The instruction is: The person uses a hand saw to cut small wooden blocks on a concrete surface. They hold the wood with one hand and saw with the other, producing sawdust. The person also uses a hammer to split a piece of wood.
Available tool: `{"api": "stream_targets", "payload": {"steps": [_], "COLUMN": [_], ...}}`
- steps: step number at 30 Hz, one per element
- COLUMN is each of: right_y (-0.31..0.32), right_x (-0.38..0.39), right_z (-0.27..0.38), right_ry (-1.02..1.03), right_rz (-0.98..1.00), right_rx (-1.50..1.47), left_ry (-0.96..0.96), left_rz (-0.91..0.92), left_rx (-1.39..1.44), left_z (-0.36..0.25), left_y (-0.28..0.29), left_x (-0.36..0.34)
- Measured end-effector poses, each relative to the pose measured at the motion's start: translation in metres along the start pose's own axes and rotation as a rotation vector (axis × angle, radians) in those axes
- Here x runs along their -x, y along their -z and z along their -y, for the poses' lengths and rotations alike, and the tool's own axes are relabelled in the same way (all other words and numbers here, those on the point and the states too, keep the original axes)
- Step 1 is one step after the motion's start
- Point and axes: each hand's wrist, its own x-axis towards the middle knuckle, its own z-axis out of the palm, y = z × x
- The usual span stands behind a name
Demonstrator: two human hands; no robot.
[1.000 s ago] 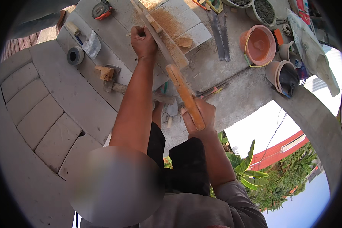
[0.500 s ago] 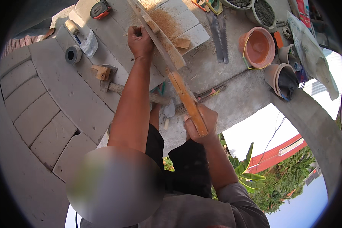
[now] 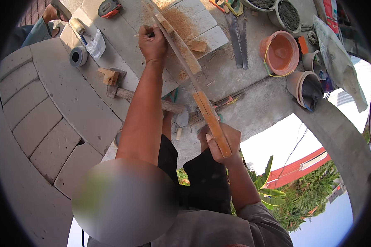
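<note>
My right hand (image 3: pixel 226 142) is wrapped round the orange wooden handle of a handsaw (image 3: pixel 212 123). The saw's thin blade, seen nearly edge-on, runs up and left along a pale wooden plank (image 3: pixel 183 51). My left hand (image 3: pixel 153 44) is closed, knuckles up, just left of the blade near the plank. Its thumb and forefinger come close to the blade; what they grip is hidden. Sawdust (image 3: pixel 171 20) covers the pale blocks beyond the plank, where a small wood offcut (image 3: pixel 198 46) lies.
Left of my arm lie a hammer (image 3: pixel 130 94), a tape roll (image 3: pixel 78 57), a trowel (image 3: pixel 95 45) and a tape measure (image 3: pixel 108 8). Two saw blades (image 3: pixel 238 41), an orange bucket (image 3: pixel 280 53) and a mortar bucket (image 3: pixel 288 16) are at right. A person's leg (image 3: pixel 35 33) shows top left.
My right hand has drawn the saw back toward my body and slightly right. My left hand has stayed nearly in place. More of the other person's leg and foot shows at top left.
</note>
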Motion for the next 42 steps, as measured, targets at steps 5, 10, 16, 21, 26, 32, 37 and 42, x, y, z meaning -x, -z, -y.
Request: {"api": "stream_targets", "payload": {"steps": [5,10,16,21,26,32,37,42], "right_y": [0.017,-0.033,0.017,-0.024,-0.027,0.017,-0.039,-0.002], "right_x": [0.023,-0.064,0.031,-0.045,-0.048,0.022,-0.067,0.036], "right_z": [0.007,-0.021,0.012,-0.025,-0.012,0.004,-0.029,-0.002], "right_ry": [-0.043,-0.051,-0.055,0.036,-0.055,0.019,-0.007,-0.046], "right_rz": [0.016,-0.004,-0.020,-0.006,-0.031,0.003,-0.031,0.001], "right_rx": [-0.005,-0.117,-0.043,-0.014,-0.109,0.018,-0.082,-0.066], "left_ry": [-0.067,-0.092,0.061,-0.069,-0.063,-0.029,-0.061,-0.022], "left_rz": [-0.030,-0.004,0.035,0.025,0.003,0.010,0.050,0.080], "left_rx": [-0.034,0.005,0.015,0.055,0.058,-0.014,0.054,0.112], "left_z": [-0.014,-0.004,-0.009,-0.016,-0.006,-0.011,-0.013,-0.009], "left_y": [-0.014,-0.012,-0.003,-0.015,-0.003,-0.007,-0.015,0.004], "left_x": [0.006,0.000,0.006,0.008,-0.001,0.005,0.004,-0.001]}}
